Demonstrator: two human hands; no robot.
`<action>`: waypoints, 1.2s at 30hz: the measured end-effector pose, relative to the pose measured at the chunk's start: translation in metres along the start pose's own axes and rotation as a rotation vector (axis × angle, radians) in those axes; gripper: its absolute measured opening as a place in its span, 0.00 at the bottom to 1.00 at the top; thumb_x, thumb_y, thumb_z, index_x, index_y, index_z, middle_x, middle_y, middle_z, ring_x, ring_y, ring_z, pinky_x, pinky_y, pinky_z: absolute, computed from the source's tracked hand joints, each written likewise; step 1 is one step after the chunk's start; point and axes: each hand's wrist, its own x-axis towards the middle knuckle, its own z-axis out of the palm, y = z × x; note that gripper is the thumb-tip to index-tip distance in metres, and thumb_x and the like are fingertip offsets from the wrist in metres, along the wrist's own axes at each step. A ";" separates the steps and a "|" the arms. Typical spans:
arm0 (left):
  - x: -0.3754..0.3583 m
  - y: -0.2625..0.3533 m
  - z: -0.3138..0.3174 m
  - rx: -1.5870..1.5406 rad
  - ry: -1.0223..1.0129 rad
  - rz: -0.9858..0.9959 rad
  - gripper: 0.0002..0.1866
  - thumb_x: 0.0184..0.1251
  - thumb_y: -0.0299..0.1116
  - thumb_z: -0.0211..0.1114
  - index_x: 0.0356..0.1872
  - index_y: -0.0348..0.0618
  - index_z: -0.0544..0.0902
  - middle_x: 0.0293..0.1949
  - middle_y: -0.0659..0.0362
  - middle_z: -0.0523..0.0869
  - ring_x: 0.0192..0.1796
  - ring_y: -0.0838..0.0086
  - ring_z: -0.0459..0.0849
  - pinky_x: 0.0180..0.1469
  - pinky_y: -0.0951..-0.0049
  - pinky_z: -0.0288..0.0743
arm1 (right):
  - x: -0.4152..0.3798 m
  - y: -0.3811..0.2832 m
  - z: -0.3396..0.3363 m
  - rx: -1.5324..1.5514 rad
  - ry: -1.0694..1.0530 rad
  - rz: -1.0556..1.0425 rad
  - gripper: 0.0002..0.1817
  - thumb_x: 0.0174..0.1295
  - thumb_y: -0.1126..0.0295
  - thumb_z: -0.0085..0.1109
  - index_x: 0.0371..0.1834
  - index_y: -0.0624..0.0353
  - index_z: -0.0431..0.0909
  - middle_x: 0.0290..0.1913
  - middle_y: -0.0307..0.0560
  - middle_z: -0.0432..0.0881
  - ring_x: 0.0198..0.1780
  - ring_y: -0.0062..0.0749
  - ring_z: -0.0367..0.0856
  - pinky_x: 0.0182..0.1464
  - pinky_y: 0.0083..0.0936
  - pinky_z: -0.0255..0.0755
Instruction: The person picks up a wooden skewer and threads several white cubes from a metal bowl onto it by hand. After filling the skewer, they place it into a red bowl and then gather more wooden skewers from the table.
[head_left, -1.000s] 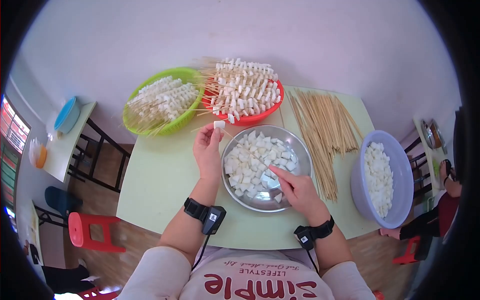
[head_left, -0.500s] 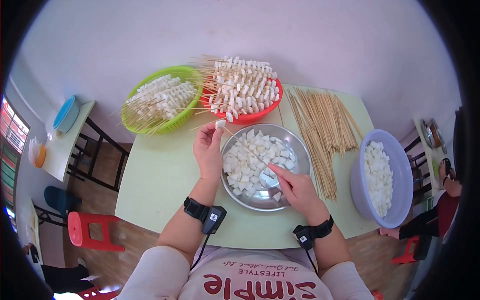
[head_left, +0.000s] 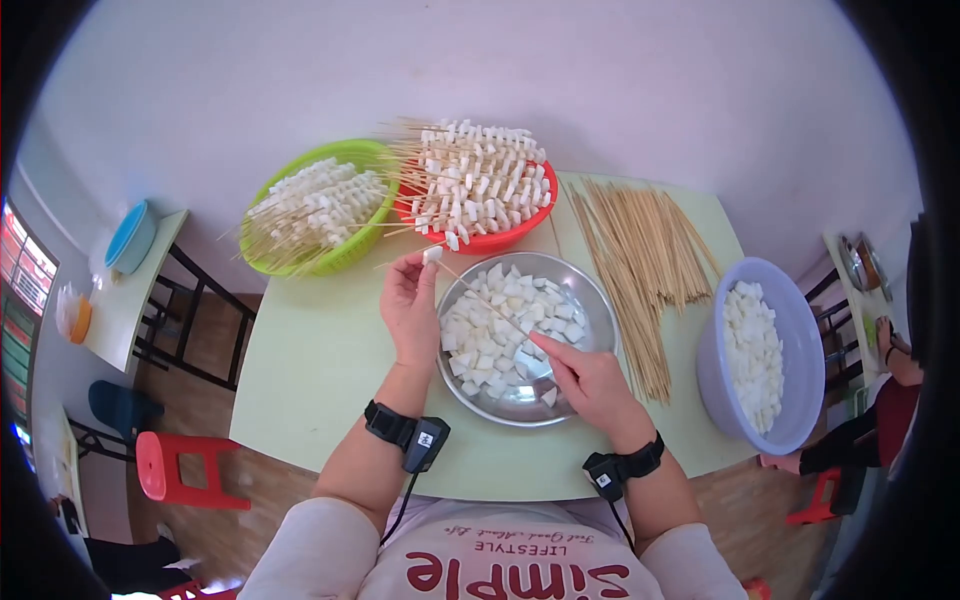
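Head view: basically unchanged, still pinching blocky white food chunk with left hand, gripping thin wooden skewer with right hand, so only at 10 o'clock tip.

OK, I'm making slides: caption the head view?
Left hand holds a white chunk, right hand a skewer over a metal bowl.

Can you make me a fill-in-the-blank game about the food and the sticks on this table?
The left hand pinches a small piece of food whose color is ____.
The right hand holds a thin stick that slants over a round bowl made of ____.
Of the two heaped containers near the wall, the left one is colored ____.
The right one is colored ____.

Missing words: white; metal; green; red.
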 end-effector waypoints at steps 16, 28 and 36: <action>0.001 0.006 -0.002 0.330 -0.125 0.251 0.07 0.65 0.22 0.64 0.43 0.36 0.79 0.37 0.59 0.83 0.40 0.77 0.80 0.46 0.77 0.74 | 0.001 0.004 0.001 -0.077 0.054 -0.097 0.23 0.63 0.73 0.56 0.62 0.48 0.76 0.19 0.52 0.77 0.20 0.43 0.78 0.26 0.35 0.73; -0.052 0.033 0.033 0.475 -0.452 0.343 0.09 0.57 0.20 0.68 0.39 0.39 0.81 0.36 0.57 0.85 0.39 0.72 0.84 0.45 0.73 0.77 | 0.013 -0.024 -0.001 0.377 0.161 0.242 0.11 0.67 0.69 0.54 0.50 0.59 0.75 0.19 0.50 0.76 0.20 0.38 0.76 0.24 0.30 0.65; -0.045 0.029 0.028 0.477 -0.335 0.381 0.09 0.57 0.20 0.67 0.39 0.38 0.80 0.35 0.56 0.84 0.38 0.69 0.84 0.44 0.72 0.77 | 0.011 -0.028 0.003 0.177 0.171 0.188 0.09 0.67 0.66 0.56 0.39 0.61 0.77 0.20 0.51 0.76 0.21 0.39 0.77 0.27 0.32 0.67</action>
